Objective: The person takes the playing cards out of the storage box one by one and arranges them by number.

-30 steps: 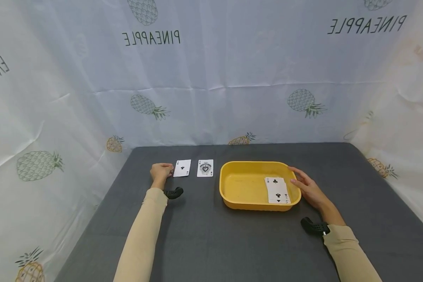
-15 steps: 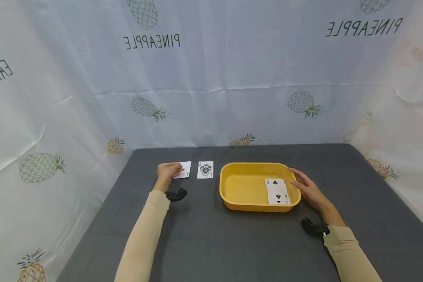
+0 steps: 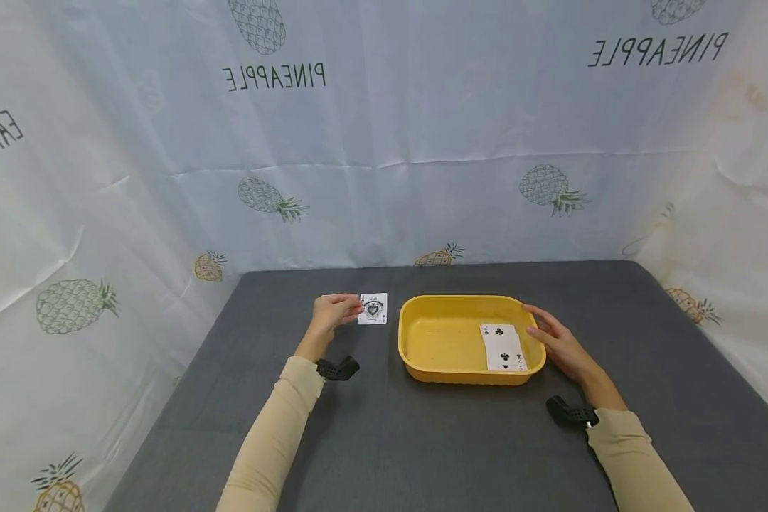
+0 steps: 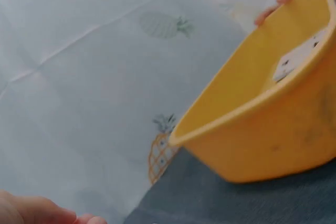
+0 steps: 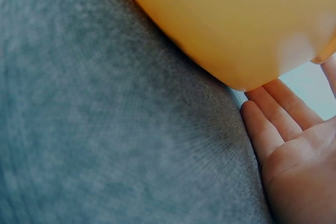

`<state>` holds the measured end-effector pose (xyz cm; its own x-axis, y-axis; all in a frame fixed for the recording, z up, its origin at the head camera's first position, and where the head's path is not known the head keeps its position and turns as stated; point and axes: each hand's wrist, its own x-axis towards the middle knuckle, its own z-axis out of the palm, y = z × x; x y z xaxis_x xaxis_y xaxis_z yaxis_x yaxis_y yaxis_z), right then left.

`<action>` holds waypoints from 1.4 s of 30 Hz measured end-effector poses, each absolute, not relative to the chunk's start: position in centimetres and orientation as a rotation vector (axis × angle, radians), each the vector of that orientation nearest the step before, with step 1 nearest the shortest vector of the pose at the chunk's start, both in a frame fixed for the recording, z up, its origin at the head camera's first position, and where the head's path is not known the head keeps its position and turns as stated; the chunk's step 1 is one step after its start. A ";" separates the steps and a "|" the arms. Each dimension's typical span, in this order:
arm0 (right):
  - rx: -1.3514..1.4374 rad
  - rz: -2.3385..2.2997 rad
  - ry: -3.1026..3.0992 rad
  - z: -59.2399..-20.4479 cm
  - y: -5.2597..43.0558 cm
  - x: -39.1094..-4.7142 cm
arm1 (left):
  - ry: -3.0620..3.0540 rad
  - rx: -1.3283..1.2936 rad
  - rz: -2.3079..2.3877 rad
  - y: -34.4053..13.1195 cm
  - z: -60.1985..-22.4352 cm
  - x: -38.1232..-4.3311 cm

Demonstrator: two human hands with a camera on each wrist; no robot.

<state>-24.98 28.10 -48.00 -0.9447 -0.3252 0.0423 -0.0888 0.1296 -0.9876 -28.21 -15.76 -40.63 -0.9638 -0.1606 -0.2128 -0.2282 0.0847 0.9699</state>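
My left hand point(image 3: 334, 311) is over the left part of the table, its fingertips overlapping the left edge of an ace of spades playing card point(image 3: 375, 311) lying face up. The thumb and a fingertip come close together in the left wrist view; I cannot tell whether a card is between them. The ace of clubs is hidden at the left hand. My right hand point(image 3: 566, 348) holds the right end of a yellow plastic tub point(image 3: 461, 377), thumb over the rim and fingers point(image 5: 273, 111) against the outside. Inside the tub lie overlapping playing cards point(image 3: 503, 347), a two of clubs on top.
A dark grey cloth covers the table point(image 3: 422, 441). White curtains point(image 3: 384, 107) with pineapple prints hang behind it and at both sides. Each wrist wears a black camera mount point(image 3: 338, 368). The tub stands to the right of the ace of spades.
My left hand has moved right, from beside the ace of clubs, across it, to the ace of spades. The ace of clubs has gone from sight. My right hand and the tub stay put.
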 end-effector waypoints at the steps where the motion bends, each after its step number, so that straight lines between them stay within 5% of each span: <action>1: -0.412 -1.915 2.217 -48.0 28.1 -25.0 | 2.272 -0.388 2.050 -15.4 -40.6 -28.1; 25: -0.418 -1.929 2.200 -48.1 28.1 -24.9 | 2.174 0.121 1.899 -6.4 -39.9 -24.6; 42: -0.361 -1.898 2.244 -47.8 27.8 -24.9 | 2.101 0.105 1.823 -0.4 -41.8 -24.0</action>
